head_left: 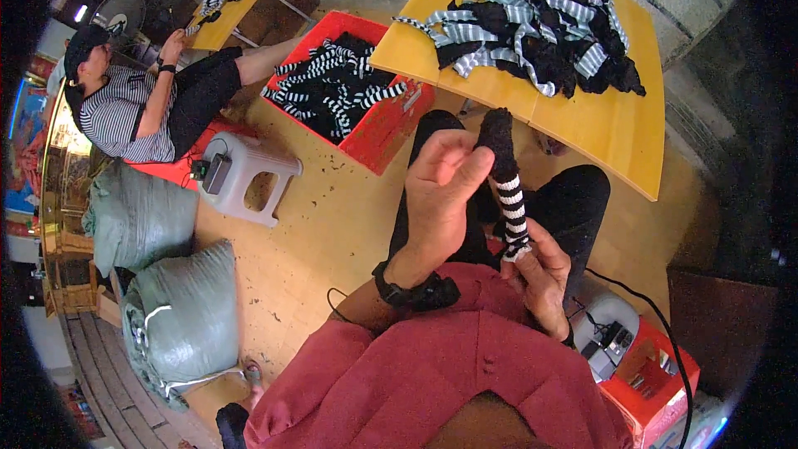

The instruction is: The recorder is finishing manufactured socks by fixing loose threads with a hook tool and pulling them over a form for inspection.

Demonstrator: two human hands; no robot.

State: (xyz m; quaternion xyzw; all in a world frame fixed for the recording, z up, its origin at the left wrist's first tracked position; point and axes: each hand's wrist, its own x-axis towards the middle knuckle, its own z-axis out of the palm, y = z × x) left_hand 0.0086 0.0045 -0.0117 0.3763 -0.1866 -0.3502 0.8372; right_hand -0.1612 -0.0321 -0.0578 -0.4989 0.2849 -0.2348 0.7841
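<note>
A knitted striped sock (513,204), black at its far end and banded black and white toward me, stretches between my hands. My right hand (540,278) pinches the pale cuff at its near end. My left hand (445,191) is closed at the side of the black end, thumb against the knit; the fingertips behind are partly hidden. On the yellow table (619,145) ahead lies a heap of black and grey-white striped knitted pieces (540,21). Left of that table, a red crate (382,137) holds many similar striped socks (332,79).
A grey plastic stool (258,170) with a small black device stands to the left. Behind it sits a co-worker (137,108) handling a striped piece. Stuffed green sacks (183,312) rest at lower left. A black cable (657,312) curves past a red box (657,382) at lower right.
</note>
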